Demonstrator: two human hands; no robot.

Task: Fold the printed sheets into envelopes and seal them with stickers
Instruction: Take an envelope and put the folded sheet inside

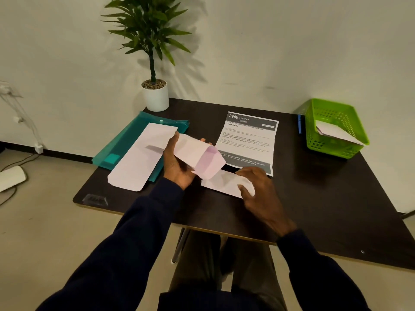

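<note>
The envelope [197, 156] is lifted above the dark table [336, 198] with its flap open, its left end gripped by the left hand [177, 162]; just beneath, the right hand [258, 187] pinches a folded sheet [222, 181] lying on the table; a printed sheet [247, 140] lies flat beyond; a green basket [332, 129] stands well right

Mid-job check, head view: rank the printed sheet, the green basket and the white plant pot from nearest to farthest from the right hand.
1. printed sheet: just beyond the right hand, its near edge close to the fingers.
2. green basket: at the far right of the table.
3. white plant pot: at the back left corner, clearly farthest.
</note>
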